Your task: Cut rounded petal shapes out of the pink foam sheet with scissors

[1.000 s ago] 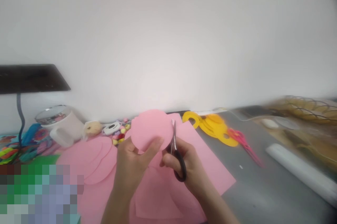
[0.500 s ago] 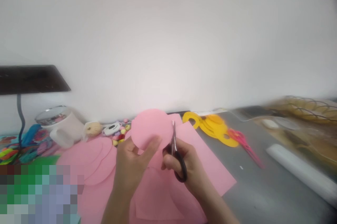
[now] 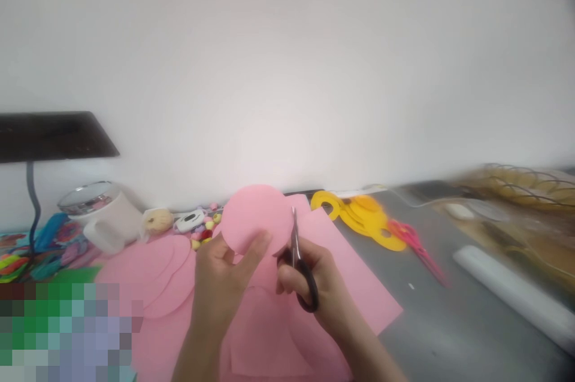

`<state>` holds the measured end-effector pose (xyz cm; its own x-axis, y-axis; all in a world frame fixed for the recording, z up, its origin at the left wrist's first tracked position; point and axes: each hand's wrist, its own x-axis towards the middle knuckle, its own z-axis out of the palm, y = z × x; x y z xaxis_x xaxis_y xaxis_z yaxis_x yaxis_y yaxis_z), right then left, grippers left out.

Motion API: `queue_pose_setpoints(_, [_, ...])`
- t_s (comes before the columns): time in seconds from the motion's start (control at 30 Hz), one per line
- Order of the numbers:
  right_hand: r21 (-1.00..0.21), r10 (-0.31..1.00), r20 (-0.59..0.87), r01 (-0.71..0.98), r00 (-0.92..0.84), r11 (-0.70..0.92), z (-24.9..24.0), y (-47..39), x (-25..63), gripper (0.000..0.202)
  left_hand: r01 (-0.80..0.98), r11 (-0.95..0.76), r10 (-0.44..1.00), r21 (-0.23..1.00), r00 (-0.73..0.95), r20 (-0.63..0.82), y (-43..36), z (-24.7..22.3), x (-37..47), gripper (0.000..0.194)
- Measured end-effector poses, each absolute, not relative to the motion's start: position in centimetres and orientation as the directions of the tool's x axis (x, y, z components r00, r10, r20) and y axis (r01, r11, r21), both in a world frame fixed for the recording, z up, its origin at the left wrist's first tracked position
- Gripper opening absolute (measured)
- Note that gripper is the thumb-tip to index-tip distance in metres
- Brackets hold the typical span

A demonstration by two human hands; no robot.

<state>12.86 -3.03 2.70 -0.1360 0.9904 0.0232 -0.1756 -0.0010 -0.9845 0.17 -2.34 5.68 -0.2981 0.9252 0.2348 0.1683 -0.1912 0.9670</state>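
Observation:
Pinched between the thumb and fingers of my left hand [image 3: 224,271] is a round pink paper disc [image 3: 254,214], held up off the table. My right hand [image 3: 314,268] grips black-handled scissors [image 3: 295,244], blades pointing upward along the disc's right edge. Whether the blades touch the paper I cannot tell. Beneath both hands lie pink paper sheets [image 3: 354,274] and offcuts. Several overlapping pink paper circles [image 3: 148,268] rest to the left of my left hand.
Yellow paper rings [image 3: 359,217] and pink scissors [image 3: 420,250] lie right of the sheets. A white roll-like bar [image 3: 512,292] is farther right. At the back left stand a white mug [image 3: 112,223], a pale round object [image 3: 158,220] and small beads [image 3: 207,232]. A wall rises behind.
The disc and my left hand have shifted very slightly left. The scissors have tilted a little, their tips now slightly further left. Both hands keep their hold.

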Motion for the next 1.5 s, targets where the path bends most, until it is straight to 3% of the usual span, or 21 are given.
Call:
queue_pose_setpoints(0.8, [-0.976, 0.983, 0.094, -0.208, -0.156, 0.060, 2.97, -2.98, 12.90, 0.031, 0.171, -0.192, 0.920, 0.966, -0.310, 0.238, -2.29, 5.55, -0.16, 0.014])
queue_pose_setpoints(1.33, [-0.984, 0.990, -0.009, -0.173, -0.140, -0.033, 2.78, -3.04, 12.81, 0.011, 0.179, -0.165, 0.927, 0.970, -0.308, 0.215, -2.49, 5.86, -0.12, 0.015])
queue_pose_setpoints(1.5, [-0.987, 0.999, 0.004, -0.161, -0.036, -0.002, 2.67, -2.90, 12.71, 0.011, 0.185, -0.112, 0.935, 0.976, -0.313, 0.167, -2.47, 5.84, -0.31, 0.022])
